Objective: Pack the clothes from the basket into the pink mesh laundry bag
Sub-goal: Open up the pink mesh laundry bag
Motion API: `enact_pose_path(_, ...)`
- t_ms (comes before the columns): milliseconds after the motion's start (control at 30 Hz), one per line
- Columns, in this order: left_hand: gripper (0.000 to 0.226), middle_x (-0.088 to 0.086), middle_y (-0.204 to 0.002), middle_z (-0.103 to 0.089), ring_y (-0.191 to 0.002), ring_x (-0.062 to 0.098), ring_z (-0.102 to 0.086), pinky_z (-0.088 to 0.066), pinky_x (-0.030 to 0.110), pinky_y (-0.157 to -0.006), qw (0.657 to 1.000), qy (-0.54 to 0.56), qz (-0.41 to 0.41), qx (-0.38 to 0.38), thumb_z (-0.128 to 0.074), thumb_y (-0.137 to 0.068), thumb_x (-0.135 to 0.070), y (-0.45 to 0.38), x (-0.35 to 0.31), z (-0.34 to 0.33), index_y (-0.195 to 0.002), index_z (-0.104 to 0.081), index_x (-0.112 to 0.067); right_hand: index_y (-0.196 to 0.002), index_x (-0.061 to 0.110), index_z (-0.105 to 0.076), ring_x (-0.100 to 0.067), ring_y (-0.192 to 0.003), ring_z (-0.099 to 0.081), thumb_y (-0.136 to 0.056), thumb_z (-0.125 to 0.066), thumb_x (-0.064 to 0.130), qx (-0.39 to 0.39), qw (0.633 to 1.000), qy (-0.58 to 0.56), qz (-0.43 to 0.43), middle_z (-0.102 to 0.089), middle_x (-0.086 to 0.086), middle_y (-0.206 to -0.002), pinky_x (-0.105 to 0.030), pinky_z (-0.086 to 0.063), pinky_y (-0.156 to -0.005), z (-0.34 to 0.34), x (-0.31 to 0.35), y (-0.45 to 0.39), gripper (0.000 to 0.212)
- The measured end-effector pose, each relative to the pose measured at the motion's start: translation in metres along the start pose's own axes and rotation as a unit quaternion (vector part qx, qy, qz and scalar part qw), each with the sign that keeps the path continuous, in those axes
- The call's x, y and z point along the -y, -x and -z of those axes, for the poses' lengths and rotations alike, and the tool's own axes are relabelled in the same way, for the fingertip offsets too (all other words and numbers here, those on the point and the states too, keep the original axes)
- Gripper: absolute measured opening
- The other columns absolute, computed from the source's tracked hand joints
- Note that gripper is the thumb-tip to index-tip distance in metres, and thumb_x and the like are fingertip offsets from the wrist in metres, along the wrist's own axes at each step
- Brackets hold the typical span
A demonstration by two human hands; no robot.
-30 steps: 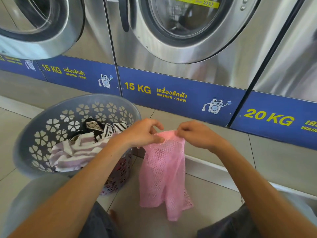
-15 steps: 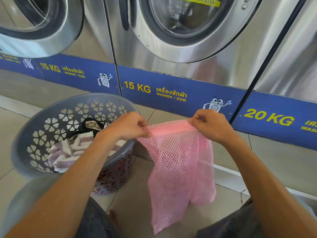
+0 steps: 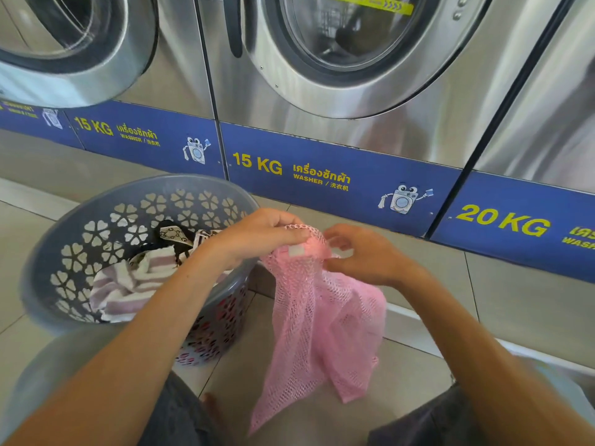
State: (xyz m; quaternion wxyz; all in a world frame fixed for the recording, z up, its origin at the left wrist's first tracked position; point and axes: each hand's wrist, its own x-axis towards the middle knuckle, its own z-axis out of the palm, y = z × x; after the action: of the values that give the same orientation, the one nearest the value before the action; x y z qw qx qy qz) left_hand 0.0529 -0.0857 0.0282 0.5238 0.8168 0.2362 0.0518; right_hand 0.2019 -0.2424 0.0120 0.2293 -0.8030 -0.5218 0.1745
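Note:
The pink mesh laundry bag hangs limp above the tiled floor in front of me. My left hand grips its bunched top edge, thumb over a small white tag. My right hand pinches the same top edge from the right, close to the left hand. To the left stands a grey basket with flower-shaped holes. In it lie a pink-and-white striped cloth and a dark patterned garment, partly hidden by my left forearm.
A row of steel washing machines with blue 15 KG and 20 KG panels stands right behind the basket and bag. A raised tiled step runs along their base. My knees in dark shorts frame the bottom.
My hands had stretched the bag's top edge wide apart half a second ago; now they have come together again and the top is bunched between them. The bag hangs narrower.

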Motion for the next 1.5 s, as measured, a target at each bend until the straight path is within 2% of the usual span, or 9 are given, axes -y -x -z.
enact_pose_path(200,0.031,-0.002,-0.1,-0.076,-0.094,0.015,-0.067,-0.048,0.047,-0.098,0.999,-0.032,0.012,0.01,-0.055,-0.091,-0.045,0.002,0.003,0.003,-0.101,-0.074,-0.022,-0.084,0.02,-0.068,-0.022,-0.084,-0.063,-0.088,-0.061,0.043,-0.035,0.998,0.058,0.006,-0.069,0.002,-0.088,-0.032,-0.05,-0.073,-0.012,-0.004,-0.009,0.024)
enact_pose_path(333,0.036,0.01,-0.103,-0.073,-0.091,0.022,-0.066,-0.047,0.046,-0.098,0.998,-0.053,0.026,0.004,-0.048,-0.098,-0.04,0.0,0.005,0.005,-0.103,-0.07,-0.011,-0.093,0.025,-0.068,-0.018,-0.087,-0.064,-0.082,-0.069,0.043,-0.063,0.996,0.052,-0.033,-0.07,0.004,-0.098,-0.034,-0.054,-0.078,-0.003,-0.009,-0.01,0.021)
enact_pose_path(433,0.027,0.006,-0.103,-0.075,-0.098,0.021,-0.069,-0.049,0.041,-0.096,0.998,-0.055,0.033,-0.024,-0.048,-0.102,-0.027,-0.004,0.005,0.002,-0.102,-0.073,-0.017,-0.087,0.022,-0.064,-0.01,-0.074,-0.062,-0.081,-0.073,0.037,-0.098,0.995,-0.007,-0.028,-0.068,0.007,-0.084,-0.022,-0.047,-0.063,-0.003,0.004,-0.007,0.018)
enact_pose_path(533,0.025,0.0,-0.092,-0.072,-0.09,0.02,-0.065,-0.049,0.037,-0.088,0.997,-0.064,0.027,-0.034,-0.047,-0.102,-0.021,-0.006,0.004,-0.003,-0.096,-0.071,-0.019,-0.077,0.021,-0.064,-0.009,-0.064,-0.063,-0.085,-0.067,0.05,-0.071,0.995,-0.077,0.002,-0.07,0.006,-0.072,-0.03,-0.052,-0.061,-0.011,0.023,-0.002,0.031)
enact_pose_path(733,0.025,0.005,-0.084,-0.062,-0.076,0.015,-0.051,-0.038,0.029,-0.071,0.996,-0.075,0.014,-0.05,-0.046,-0.102,-0.017,-0.006,0.003,-0.008,-0.1,-0.07,-0.01,-0.1,0.02,-0.055,-0.017,-0.083,-0.064,-0.078,-0.068,0.061,-0.042,0.998,-0.039,-0.03,-0.068,0.004,-0.09,-0.034,-0.05,-0.072,-0.02,0.03,0.002,0.048)
enact_pose_path(900,0.026,0.002,-0.088,-0.067,-0.081,0.014,-0.058,-0.044,0.029,-0.076,0.998,-0.044,0.002,-0.054,-0.046,-0.102,-0.015,-0.007,0.002,-0.007,-0.102,-0.071,-0.009,-0.082,0.019,-0.064,-0.008,-0.068,-0.061,-0.08,-0.075,0.044,-0.035,0.998,-0.061,-0.005,-0.065,0.01,-0.073,-0.026,-0.044,-0.059,-0.007,0.034,0.004,0.028)
enact_pose_path(1200,0.053,-0.007,-0.1,-0.074,-0.097,0.011,-0.068,-0.051,0.034,-0.09,0.996,-0.085,0.018,0.007,-0.075,-0.065,-0.066,-0.001,-0.003,-0.006,-0.103,-0.07,-0.03,-0.077,0.015,-0.065,-0.013,-0.067,-0.061,-0.085,-0.071,0.029,-0.048,0.999,-0.023,0.008,-0.063,0.009,-0.066,-0.03,-0.047,-0.061,0.002,0.024,0.004,0.017)
enact_pose_path(1367,0.034,-0.001,-0.082,-0.075,-0.072,0.017,-0.066,-0.046,0.031,-0.067,0.978,-0.208,0.001,0.012,-0.073,-0.079,-0.052,-0.002,-0.007,-0.011,-0.097,-0.074,-0.022,-0.079,0.015,-0.065,-0.006,-0.056,-0.062,-0.084,-0.075,0.025,-0.031,0.996,-0.084,-0.023,-0.07,0.005,-0.069,-0.022,-0.042,-0.054,0.005,0.014,0.0,0.016)
enact_pose_path(1500,0.025,-0.004,-0.094,-0.074,-0.085,0.014,-0.067,-0.05,0.03,-0.075,0.965,-0.26,-0.033,-0.019,-0.069,-0.088,-0.037,0.001,-0.011,-0.014,-0.105,-0.075,-0.021,-0.077,0.015,-0.066,-0.005,-0.054,-0.057,-0.083,-0.076,0.028,-0.02,0.996,-0.079,-0.031,-0.07,0.003,-0.071,-0.026,-0.047,-0.061,-0.001,0.008,-0.006,0.017)
